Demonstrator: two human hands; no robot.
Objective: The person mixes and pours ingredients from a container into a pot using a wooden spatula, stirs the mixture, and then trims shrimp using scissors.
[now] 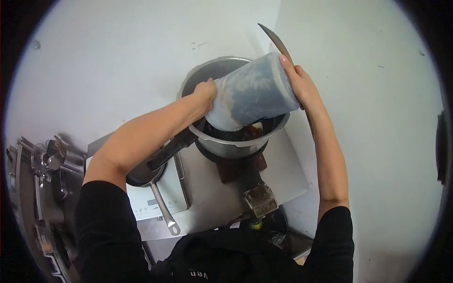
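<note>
A large translucent plastic tub [255, 89] with dark contents is tipped on its side over a metal pressure cooker pot [231, 148]. Its mouth points down and to the left, over the pot's opening. My left hand [205, 94] is closed on the tub near its mouth end. Around the base, at the upper right, wraps my right hand [301, 85]. Dark contents with a few red and pale bits show inside the pot below the tub. The pot's long black handle [172, 150] sticks out to the lower left, under my left forearm.
The pot stands on a burner [243, 172] on a metal table [207, 203]. A small frying pan [163, 203] rests on a white scale [170, 188] to the left. Utensils hang on a rack [52, 155]. A thin curved brown edge [278, 42] rises behind my right hand.
</note>
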